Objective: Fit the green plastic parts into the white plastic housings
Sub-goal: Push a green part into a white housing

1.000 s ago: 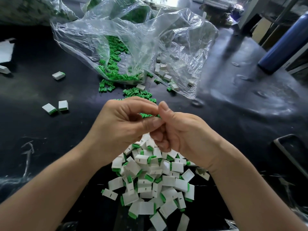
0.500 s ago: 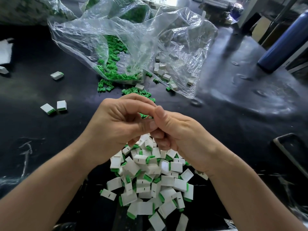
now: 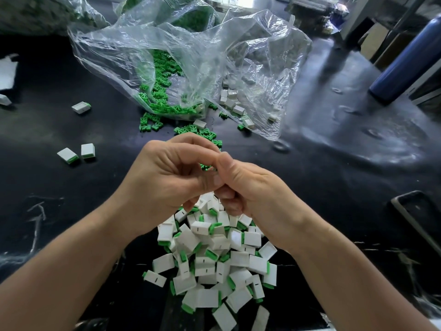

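Note:
My left hand (image 3: 164, 180) and my right hand (image 3: 253, 189) meet fingertip to fingertip above a heap of white housings (image 3: 214, 254) with green parts fitted in them. Both hands have curled fingers and pinch a small part between them; the fingers hide it, so I cannot tell whether it is a green part, a housing or both. Loose green parts (image 3: 195, 131) lie just beyond my hands. More green parts (image 3: 160, 91) and empty white housings (image 3: 231, 101) spill from a clear plastic bag (image 3: 191, 56).
Three fitted housings lie apart on the left, a pair (image 3: 76, 152) and a single one (image 3: 81, 107). A blue bottle (image 3: 405, 60) stands at the far right. A dark flat frame (image 3: 410, 216) lies at the right edge of the black table (image 3: 334, 163).
Both hands stay pinched together and have drifted slightly farther from me, over the heap's far edge. My right thumb has closed down against my left fingers.

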`<state>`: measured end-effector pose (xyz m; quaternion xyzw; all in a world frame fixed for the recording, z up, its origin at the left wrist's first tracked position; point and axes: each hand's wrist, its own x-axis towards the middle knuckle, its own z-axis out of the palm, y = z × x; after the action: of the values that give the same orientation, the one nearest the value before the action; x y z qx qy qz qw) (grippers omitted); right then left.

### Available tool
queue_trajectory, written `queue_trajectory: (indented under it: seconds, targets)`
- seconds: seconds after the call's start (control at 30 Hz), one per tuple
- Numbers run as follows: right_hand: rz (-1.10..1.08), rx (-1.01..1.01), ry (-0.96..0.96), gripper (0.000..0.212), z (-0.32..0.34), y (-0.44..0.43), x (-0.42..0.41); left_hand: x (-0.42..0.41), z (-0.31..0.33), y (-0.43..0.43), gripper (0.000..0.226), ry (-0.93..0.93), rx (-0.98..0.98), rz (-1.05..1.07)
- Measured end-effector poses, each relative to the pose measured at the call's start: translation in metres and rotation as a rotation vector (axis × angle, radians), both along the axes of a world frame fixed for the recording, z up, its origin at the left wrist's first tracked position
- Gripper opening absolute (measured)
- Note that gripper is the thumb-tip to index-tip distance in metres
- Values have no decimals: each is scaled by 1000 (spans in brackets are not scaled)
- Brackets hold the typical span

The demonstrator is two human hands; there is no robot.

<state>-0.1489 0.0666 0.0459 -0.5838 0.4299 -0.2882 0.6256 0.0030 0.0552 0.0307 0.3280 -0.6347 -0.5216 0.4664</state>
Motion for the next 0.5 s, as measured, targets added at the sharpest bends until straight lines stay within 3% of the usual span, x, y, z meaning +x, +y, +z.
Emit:
queue_trajectory:
  seconds: [0.17, 0.3, 0.5]
  targets:
    - [-1, 94, -106, 38, 3, 1, 0, 2, 4, -1, 33, -21, -33, -58]
    - [3, 72, -102, 46, 3, 3, 1, -2, 3, 1, 27, -1, -65, -21]
    - [-35, 89, -116, 35, 1, 3, 2, -8, 1, 3, 21, 95, 5, 7]
